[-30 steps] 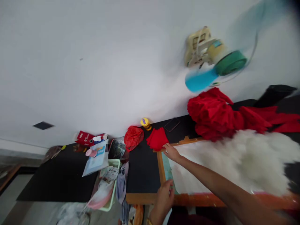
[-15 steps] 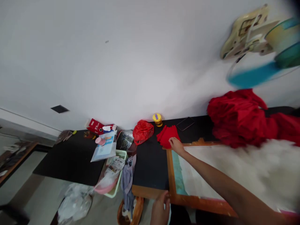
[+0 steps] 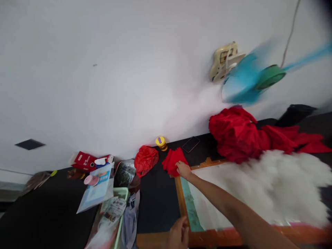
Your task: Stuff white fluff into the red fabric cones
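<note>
A small stack of red cloth pieces lies fanned out on the black table beside the wooden frame's far left corner. My right hand reaches across to it, fingertips closed on its near right edge. Low in the view, at the table's front edge, my left hand is curled with its fingers together; whatever they hold, if anything, is hidden. The wooden frame surrounds a teal and white sheet, and my right forearm passes over it. A big heap of white fluffy stuffing covers the sheet's right side.
Behind the stuffing is a pile of red fabric. A fan with blurred blue blades hangs on the wall. Along the wall are a phone, a yellow-lidded jar and a red plastic bag. A green basket stands left.
The view has swung to the right, bringing more of the stuffing, red fabric and fan into sight. My right hand stays at the red cloth pieces, and my left hand remains low by the table edge.
</note>
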Demonstrator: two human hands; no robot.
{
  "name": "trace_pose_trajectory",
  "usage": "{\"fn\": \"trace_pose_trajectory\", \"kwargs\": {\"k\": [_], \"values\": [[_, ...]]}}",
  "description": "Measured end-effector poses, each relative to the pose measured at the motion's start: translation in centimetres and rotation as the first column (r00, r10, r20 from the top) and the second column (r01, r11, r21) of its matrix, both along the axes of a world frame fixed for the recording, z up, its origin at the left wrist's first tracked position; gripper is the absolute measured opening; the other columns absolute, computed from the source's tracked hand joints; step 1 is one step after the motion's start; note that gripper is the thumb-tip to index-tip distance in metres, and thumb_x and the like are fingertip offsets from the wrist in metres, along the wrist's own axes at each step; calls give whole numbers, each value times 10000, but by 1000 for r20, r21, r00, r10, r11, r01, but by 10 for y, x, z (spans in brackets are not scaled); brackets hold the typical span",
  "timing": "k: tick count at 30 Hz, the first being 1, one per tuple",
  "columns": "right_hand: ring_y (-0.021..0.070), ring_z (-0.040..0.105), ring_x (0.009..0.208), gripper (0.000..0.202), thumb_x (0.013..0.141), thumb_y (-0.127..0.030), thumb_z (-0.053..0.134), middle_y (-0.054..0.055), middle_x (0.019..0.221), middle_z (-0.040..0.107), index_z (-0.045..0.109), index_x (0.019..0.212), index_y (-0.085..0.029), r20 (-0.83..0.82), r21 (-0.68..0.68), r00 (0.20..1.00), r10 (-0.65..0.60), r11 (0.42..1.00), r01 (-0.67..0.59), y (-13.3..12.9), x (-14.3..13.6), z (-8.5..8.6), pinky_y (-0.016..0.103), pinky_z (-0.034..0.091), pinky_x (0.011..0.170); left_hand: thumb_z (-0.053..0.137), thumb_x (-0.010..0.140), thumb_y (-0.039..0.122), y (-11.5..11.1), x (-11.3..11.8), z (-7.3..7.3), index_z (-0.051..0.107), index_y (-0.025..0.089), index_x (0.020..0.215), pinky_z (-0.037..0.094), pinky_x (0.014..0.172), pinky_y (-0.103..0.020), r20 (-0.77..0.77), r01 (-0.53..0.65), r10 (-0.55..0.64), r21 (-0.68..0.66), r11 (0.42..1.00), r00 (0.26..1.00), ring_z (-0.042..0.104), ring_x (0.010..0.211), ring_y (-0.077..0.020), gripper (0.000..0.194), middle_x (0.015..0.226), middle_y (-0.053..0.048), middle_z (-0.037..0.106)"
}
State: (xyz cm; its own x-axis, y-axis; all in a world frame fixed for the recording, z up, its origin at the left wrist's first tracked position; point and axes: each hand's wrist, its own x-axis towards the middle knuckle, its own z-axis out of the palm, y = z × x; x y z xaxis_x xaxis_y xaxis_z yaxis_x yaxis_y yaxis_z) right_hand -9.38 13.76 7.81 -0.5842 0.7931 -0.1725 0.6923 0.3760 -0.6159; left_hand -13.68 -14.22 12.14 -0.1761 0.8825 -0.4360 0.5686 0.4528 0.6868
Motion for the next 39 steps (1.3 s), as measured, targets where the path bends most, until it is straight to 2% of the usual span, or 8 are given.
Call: {"fn": "trace_pose_trajectory", "kwargs": {"k": [5,13,17,22,25,29,36,39], "values": [[216,610,1109,313,923,-228,487,88,1145,701,726,1124,-208,-129,-50,992,12,999,-19,-11,50,-1,308,437,976,471,875,340,-14,-11,-16,659,203,1182,531,895,-333,10,-122,122,55,991,993,692,957,-227,385,1093,-111,734],[254,696,898,414,912,-317,404,84,1013,769,758,1081,-183,-264,-258,960,-93,966,22,-47,113,-11,373,533,827,441,891,219,63,7,10,549,148,1292,485,977,-393,-29,-129,145,315,940,989,616,1093,-229,421,1228,-152,624],[224,692,825,400,881,-351,441,62,1016,767,762,1074,-210,-315,-339,936,-158,940,45,-70,132,-12,330,549,731,530,874,231,94,20,-4,474,160,1393,342,1133,-435,-58,-122,167,462,878,984,398,1379,-263,527,1439,-170,456],[195,678,673,336,829,-328,508,48,821,772,787,956,-189,-311,-425,919,-242,900,93,-100,142,-20,293,543,617,588,790,94,122,30,-33,628,163,1200,454,1005,-372,9,-149,152,268,952,988,606,1152,-237,418,1209,-136,650],[184,664,594,367,855,-319,467,52,762,763,774,979,-161,-290,-445,900,-326,879,175,-113,149,-26,284,532,552,524,767,12,122,28,-48,685,165,973,491,896,-339,-18,-169,175,192,967,984,675,943,-210,303,971,-85,720],[225,706,816,396,897,-316,405,82,968,769,749,1043,-184,-292,-363,853,-433,875,320,-114,167,-25,345,560,728,491,771,0,100,18,-55,678,152,893,479,885,-360,-120,-210,228,148,966,966,660,900,-221,270,914,-100,696],[237,667,993,324,888,-223,460,84,1082,736,745,1043,-218,-399,-192,863,-309,949,250,-107,166,-1,390,495,938,631,799,232,83,36,-28,565,168,1272,385,1066,-440,-153,-109,177,372,922,972,517,1232,-287,482,1258,-150,589],[206,659,962,266,861,-171,533,54,995,734,750,999,-242,-428,-142,882,-200,978,153,-114,153,7,336,497,914,546,845,215,97,50,-22,634,193,1165,450,1002,-398,-40,-93,121,429,898,992,593,1128,-242,332,1171,-114,649]]}}
